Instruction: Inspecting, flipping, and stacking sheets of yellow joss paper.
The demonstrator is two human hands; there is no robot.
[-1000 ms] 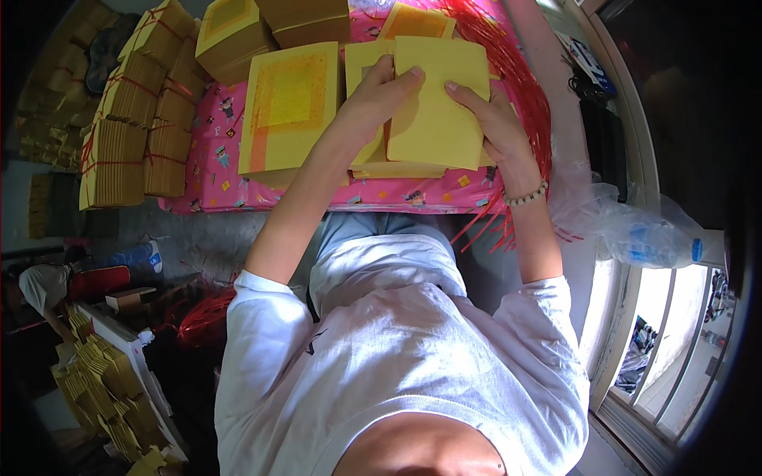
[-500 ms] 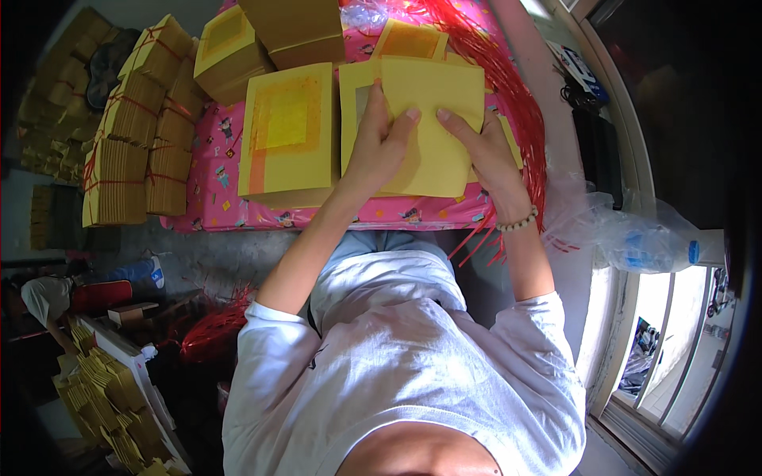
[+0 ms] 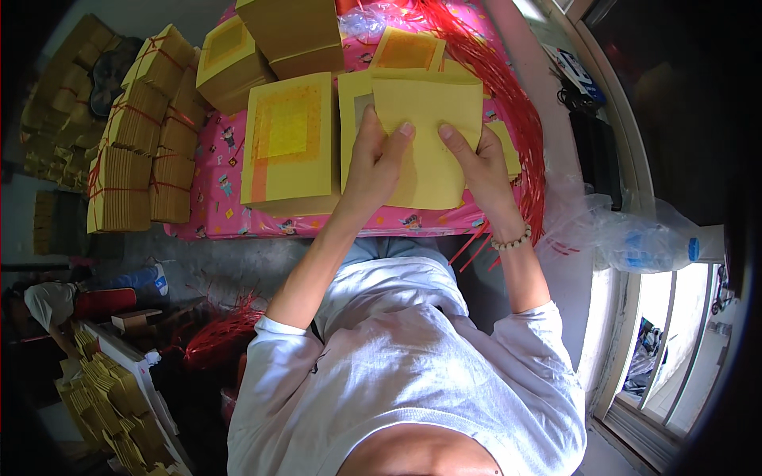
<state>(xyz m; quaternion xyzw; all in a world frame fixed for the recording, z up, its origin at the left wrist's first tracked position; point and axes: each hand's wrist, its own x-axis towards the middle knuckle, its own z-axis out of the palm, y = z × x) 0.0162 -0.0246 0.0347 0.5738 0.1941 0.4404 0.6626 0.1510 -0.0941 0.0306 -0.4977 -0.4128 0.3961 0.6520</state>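
Yellow paper (image 3: 429, 170) is pinched by the left hand (image 3: 378, 163) and right hand (image 3: 482, 170), thumbs on top, fingers probably beneath, near the front edge of the pink-covered desk (image 3: 213, 210); uneven thumb pressure could skew it, and nearby red strands (image 3: 512, 115) could snag a corner.
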